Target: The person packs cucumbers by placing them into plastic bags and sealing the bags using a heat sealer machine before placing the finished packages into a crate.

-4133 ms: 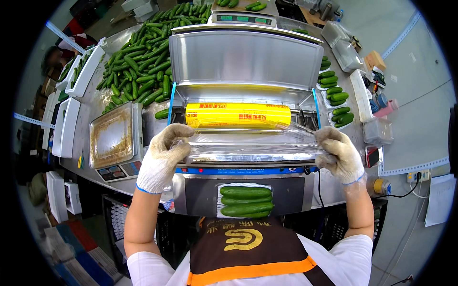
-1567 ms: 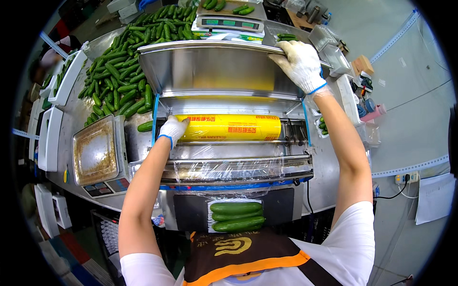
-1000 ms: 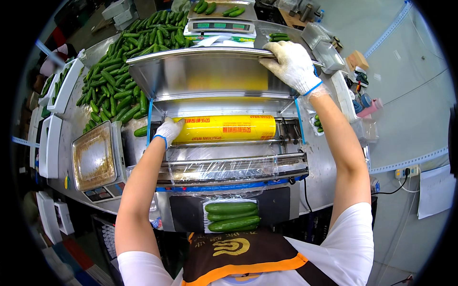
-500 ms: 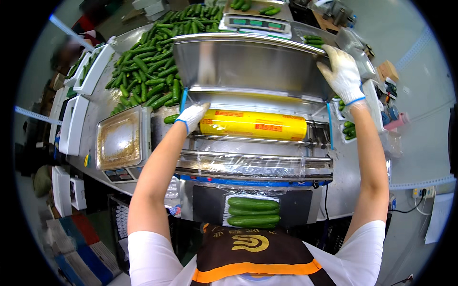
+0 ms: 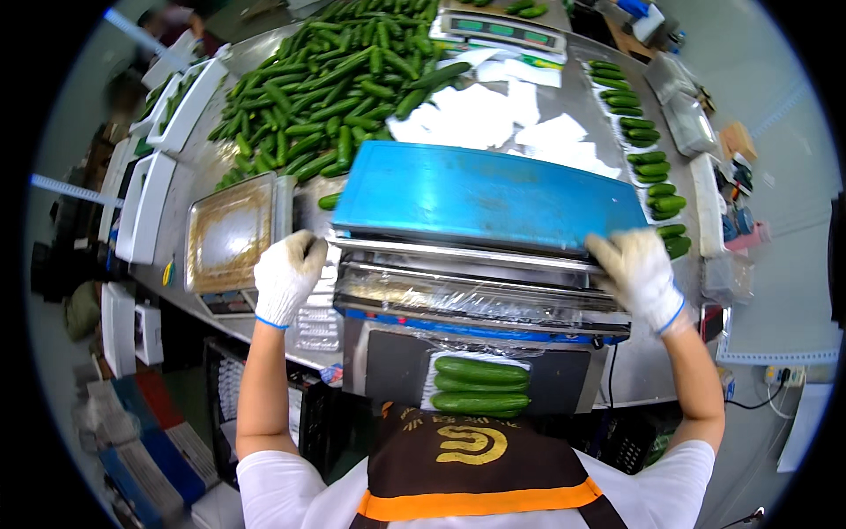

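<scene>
A film-wrapping machine stands before me, with its blue lid [image 5: 485, 194] lowered over the film roll, which is now hidden. My right hand [image 5: 638, 275], in a white glove and smeared by motion, grips the lid at its right front corner. My left hand [image 5: 288, 277], also gloved, hovers just left of the machine with its fingers curled in; nothing shows in them. Clear film [image 5: 493, 304] stretches across the machine's front bars. Nearest me, on the dark plate [image 5: 397, 370], a white tray holds several green cucumbers [image 5: 481, 385].
A large heap of cucumbers [image 5: 308, 97] covers the far left. White paper sheets [image 5: 476, 115] lie behind the machine, and trayed cucumbers [image 5: 650, 167] line the right side. A scale with a stained metal pan [image 5: 231, 234] stands left; another scale [image 5: 502, 31] is at the back.
My right hand has swung the lid down towards me, covering the yellow film roll. My left hand has let go of the roll's left end and moved left and nearer.
</scene>
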Tool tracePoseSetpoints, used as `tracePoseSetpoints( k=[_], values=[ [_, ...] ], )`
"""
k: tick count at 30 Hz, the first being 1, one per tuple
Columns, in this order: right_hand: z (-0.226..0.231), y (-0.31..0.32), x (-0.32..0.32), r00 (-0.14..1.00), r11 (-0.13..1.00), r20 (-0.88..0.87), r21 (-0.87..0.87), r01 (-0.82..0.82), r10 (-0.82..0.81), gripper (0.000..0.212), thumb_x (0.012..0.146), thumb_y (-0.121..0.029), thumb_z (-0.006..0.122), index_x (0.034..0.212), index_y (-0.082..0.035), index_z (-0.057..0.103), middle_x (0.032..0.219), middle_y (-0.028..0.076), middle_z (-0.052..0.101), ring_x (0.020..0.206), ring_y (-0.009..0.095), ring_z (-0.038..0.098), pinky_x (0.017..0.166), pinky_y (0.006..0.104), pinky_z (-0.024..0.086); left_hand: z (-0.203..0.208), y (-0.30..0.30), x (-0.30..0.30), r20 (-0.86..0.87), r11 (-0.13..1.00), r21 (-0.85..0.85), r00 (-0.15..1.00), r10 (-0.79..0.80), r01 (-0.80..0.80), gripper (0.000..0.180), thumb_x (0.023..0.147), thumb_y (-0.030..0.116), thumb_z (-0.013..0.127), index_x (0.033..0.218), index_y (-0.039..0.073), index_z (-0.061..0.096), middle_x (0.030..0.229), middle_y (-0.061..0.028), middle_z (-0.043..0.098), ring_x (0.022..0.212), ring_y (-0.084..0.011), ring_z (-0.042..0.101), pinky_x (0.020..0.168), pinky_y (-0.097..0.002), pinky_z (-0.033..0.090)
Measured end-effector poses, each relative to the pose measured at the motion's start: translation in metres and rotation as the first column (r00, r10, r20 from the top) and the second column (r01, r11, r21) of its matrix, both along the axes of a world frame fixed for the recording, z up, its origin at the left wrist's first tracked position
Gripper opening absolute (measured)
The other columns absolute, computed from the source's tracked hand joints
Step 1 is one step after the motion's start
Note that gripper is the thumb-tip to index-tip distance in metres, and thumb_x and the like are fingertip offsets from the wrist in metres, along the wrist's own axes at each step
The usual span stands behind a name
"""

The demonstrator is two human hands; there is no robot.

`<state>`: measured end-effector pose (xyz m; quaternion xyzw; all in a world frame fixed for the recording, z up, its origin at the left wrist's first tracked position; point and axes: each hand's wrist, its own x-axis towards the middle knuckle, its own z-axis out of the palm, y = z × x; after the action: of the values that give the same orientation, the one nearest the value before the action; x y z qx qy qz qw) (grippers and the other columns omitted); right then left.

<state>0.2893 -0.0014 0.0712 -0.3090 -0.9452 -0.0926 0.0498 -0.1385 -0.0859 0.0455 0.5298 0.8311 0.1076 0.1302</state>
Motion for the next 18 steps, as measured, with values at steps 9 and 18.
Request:
tracePoseSetpoints(
  k=[9,18],
  values=[
    [-0.017,-0.008,-0.036,0.962,0.986,-0.273,-0.166,-0.022,-0.025,0.043,0.074,-0.021,0.071,0.109,-0.002,0.056,0.109,0.02,0.058,0.1,0.036,0.055,0.088,0.0438,0.043,-0.076,-0.001,-0.028,0.856,0.97,0.032,0.508,0.097,-0.24,0.03,0.091,0.027,0.059,0.107,0.001,0.062,0.09,-0.0026,0.064,0.076,-0.0098,0.057,0.064,-0.0225,0.047],
    [-0.05,0.005,-0.108,0.998,0.923,-0.064,-0.386,-0.005,-0.022,0.055,0.086,-0.037,0.058,0.129,-0.006,0.047,0.135,0.025,0.043,0.13,0.041,0.036,0.11,0.0498,0.026,-0.095,0.01,-0.03,0.965,0.969,-0.023,0.248,0.086,-0.247,0.03,0.092,0.026,0.058,0.112,0.005,0.059,0.086,-0.0003,0.06,0.076,-0.0091,0.054,0.064,-0.0239,0.045]
  ],
)
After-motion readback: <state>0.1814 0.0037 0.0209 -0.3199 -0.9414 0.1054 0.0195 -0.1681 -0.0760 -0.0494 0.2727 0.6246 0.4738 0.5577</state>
